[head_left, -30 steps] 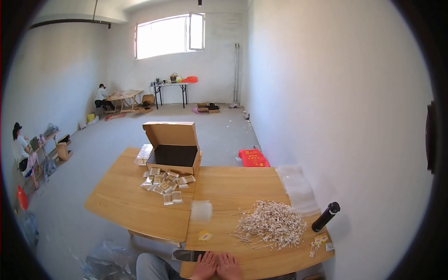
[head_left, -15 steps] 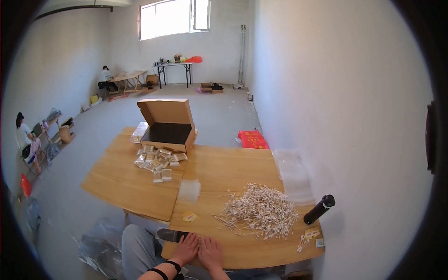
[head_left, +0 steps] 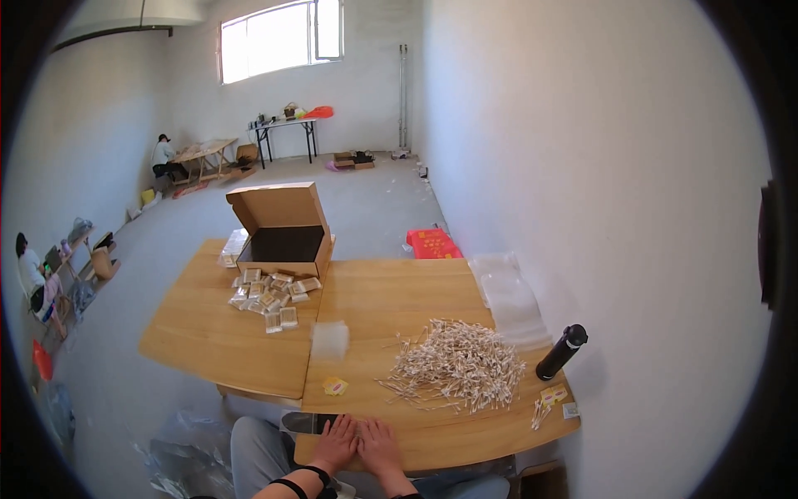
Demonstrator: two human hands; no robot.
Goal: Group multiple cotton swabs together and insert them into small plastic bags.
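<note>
Palms down, the left hand (head_left: 335,442) and right hand (head_left: 380,447) rest side by side, grasping nothing visible, at the wooden worktop's (head_left: 391,287) near edge, apparently between steps. Yellow cards (head_left: 335,386) lie just beyond; loose cotton swabs (head_left: 457,366) are heaped to the right, filled packets (head_left: 270,298) far left. Reaching the swabs would call for lifting the right hand, then a rightward stretch.

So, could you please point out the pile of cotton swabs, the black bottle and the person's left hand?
Pile of cotton swabs (head_left: 459,366): head view, middle of the heap.
Black bottle (head_left: 561,354): head view, middle of its body.
Left hand (head_left: 336,443): head view, back of the hand.
</note>
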